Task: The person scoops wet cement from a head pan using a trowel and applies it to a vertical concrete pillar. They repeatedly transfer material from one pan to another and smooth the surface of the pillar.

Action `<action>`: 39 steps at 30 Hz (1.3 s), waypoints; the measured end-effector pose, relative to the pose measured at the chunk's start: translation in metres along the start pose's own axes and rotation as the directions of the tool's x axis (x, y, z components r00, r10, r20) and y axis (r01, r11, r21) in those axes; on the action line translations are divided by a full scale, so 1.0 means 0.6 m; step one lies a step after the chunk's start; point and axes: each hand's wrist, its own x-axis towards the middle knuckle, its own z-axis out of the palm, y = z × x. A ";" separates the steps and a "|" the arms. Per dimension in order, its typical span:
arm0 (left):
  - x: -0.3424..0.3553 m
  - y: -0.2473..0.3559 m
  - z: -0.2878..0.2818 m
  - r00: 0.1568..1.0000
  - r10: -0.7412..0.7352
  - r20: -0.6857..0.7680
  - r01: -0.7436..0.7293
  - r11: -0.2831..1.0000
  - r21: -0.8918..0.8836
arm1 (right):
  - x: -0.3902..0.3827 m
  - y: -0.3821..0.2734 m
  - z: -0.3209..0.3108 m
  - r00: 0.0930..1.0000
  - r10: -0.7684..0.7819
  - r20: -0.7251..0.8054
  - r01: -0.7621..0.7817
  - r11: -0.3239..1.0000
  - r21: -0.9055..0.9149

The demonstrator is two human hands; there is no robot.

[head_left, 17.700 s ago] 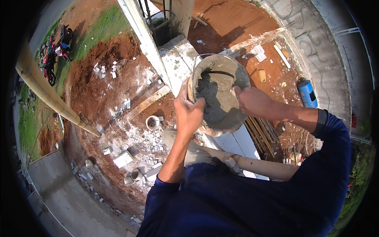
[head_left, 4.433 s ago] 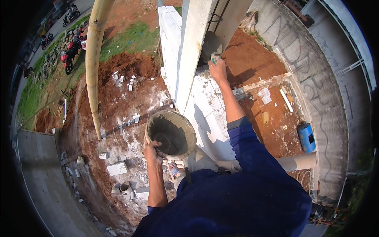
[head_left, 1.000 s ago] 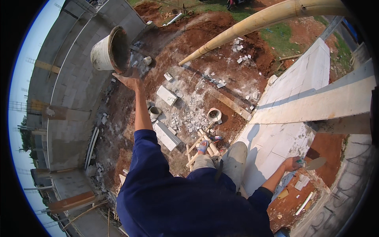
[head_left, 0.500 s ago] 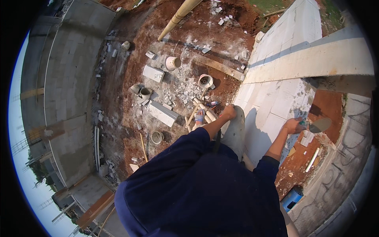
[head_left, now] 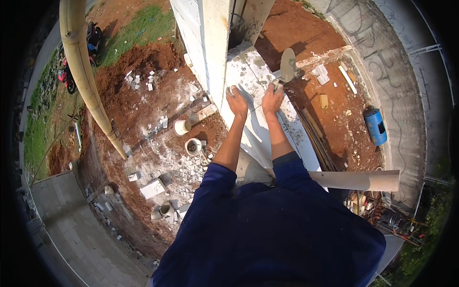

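Note:
My left hand [head_left: 236, 100] is over the white block ledge [head_left: 256, 129] beside the pale upright board [head_left: 213, 48], its fingers apart and loosely bent; whether its fingertips touch is unclear. My right hand [head_left: 271, 100] is closed on the handle of a trowel, whose rounded grey blade [head_left: 288, 64] sticks up beyond my fingers at the ledge's right side. Wet grey spatters mark the ledge's far part. Below to the left, a pale bucket [head_left: 181, 126] lies on the ground near another round container [head_left: 193, 146].
A bamboo pole [head_left: 86, 81] slants down at the left, motorcycles [head_left: 67, 74] behind it. A horizontal pipe [head_left: 363, 181] crosses at my lower right. A blue barrel [head_left: 375, 126] stands by the curved grey wall [head_left: 392, 86]. Long poles [head_left: 315, 138] and broken blocks [head_left: 153, 189] lie below.
A second ago the bucket was in the air by my outstretched left hand; now it is down on the ground. My view has turned, and both hands have come together over the ledge.

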 end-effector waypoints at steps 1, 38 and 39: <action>0.041 -0.042 -0.005 0.999 -0.035 0.025 0.036 0.999 -0.040 | -0.001 -0.062 0.000 0.951 0.291 0.105 -0.310 0.906 0.290; 0.049 0.013 0.059 0.980 0.144 -0.141 -0.086 0.930 0.357 | 0.194 -0.161 0.127 0.941 0.337 0.020 -0.337 0.938 0.078; 0.076 0.028 0.061 0.982 0.146 -0.122 -0.092 0.926 0.367 | 0.220 -0.138 0.142 0.936 0.344 0.079 -0.353 0.904 0.240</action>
